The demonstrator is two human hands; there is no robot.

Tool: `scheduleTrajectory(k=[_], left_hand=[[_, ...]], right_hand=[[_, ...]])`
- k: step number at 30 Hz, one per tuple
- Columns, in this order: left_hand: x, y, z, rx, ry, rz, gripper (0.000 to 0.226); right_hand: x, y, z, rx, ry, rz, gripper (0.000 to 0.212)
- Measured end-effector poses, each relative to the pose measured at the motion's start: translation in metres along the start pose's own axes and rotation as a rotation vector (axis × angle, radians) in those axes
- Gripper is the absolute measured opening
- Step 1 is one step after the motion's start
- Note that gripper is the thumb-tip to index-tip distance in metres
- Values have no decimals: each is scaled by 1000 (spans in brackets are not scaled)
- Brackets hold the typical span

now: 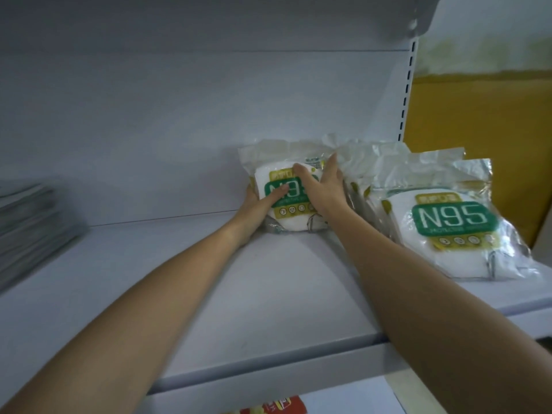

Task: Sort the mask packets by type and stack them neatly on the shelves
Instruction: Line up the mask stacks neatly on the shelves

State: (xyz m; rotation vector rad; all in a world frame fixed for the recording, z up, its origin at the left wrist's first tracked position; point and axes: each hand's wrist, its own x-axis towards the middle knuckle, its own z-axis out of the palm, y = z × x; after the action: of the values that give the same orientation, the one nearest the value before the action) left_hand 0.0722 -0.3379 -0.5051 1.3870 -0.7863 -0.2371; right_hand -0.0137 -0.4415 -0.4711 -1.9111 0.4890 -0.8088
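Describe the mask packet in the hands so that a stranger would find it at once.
Look at the white shelf, toward its rear. Left of the N95 pile at the right end sits one more N95 packet. It alone is gripped: the left hand holds its left edge, the right hand its top right.

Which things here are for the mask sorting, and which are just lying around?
For the job: the N95 packet in the left hand and right hand; the N95 stack beside it; the shelf.
Just lying about: the red packet below; the brown board; the grey pile, too blurred to tell.
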Motion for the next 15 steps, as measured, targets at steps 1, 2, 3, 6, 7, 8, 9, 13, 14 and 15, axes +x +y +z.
scheduleTrajectory(k=[1, 2, 3, 6, 7, 8, 9, 13, 14, 15], left_hand=[[0, -1, 1, -16, -1, 10, 29], [-1, -1, 3, -35, -4, 13, 27], [-1, 0, 4, -53, 2, 14, 27], [-4, 2, 9, -11, 42, -7, 33], [-4, 1, 10, 7, 64, -22, 37], [-5, 2, 11, 36, 102, -31, 46], [-7, 3, 12, 70, 157, -33, 58], [-4, -1, 6, 213, 339, -79, 77], [-5, 0, 6, 226, 338, -100, 77], [-5, 0, 5, 230, 329, -129, 77]], right_hand=[[1, -2, -1, -23, 14, -12, 87], [1, -4, -1, -54, 29, -23, 87], [1, -6, -2, -84, 43, -29, 86], [0, -4, 1, -104, 46, 42, 85], [-2, -3, 2, -115, 54, 60, 86], [-4, -3, 3, -157, 85, 32, 86], [-6, -5, 3, -229, 134, -44, 86], [-10, -15, 0, -541, 217, -466, 75], [-8, -13, 2, -613, 148, -496, 69], [-7, -9, 4, -663, 59, -479, 63]])
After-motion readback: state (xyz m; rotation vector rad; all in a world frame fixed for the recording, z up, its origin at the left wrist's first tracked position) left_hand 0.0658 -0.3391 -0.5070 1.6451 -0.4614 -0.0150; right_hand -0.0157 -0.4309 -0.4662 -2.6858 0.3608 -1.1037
